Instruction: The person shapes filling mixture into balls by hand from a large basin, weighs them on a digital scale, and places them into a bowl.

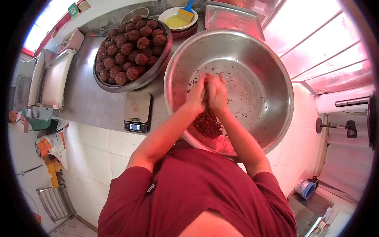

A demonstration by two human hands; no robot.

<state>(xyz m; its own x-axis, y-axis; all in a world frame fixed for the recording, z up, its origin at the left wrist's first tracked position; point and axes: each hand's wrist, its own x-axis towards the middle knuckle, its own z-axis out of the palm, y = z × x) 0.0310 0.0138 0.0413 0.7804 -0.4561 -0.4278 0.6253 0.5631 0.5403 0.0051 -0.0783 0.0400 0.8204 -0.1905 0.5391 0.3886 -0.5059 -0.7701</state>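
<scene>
My left hand and my right hand are pressed together inside a large steel basin. Their fingers close around each other, and whatever lies between the palms is hidden. Just below them, against the near wall of the basin, is a heap of dark red crumbly filling. Loose crumbs of it are scattered over the basin floor. To the left, dark red-brown balls are piled high in a round dark pan.
A digital scale sits left of the basin. Behind stand a bowl of yellow liquid with a blue-handled brush and a metal tray. A white machine is at the counter's left end. Another person is far left.
</scene>
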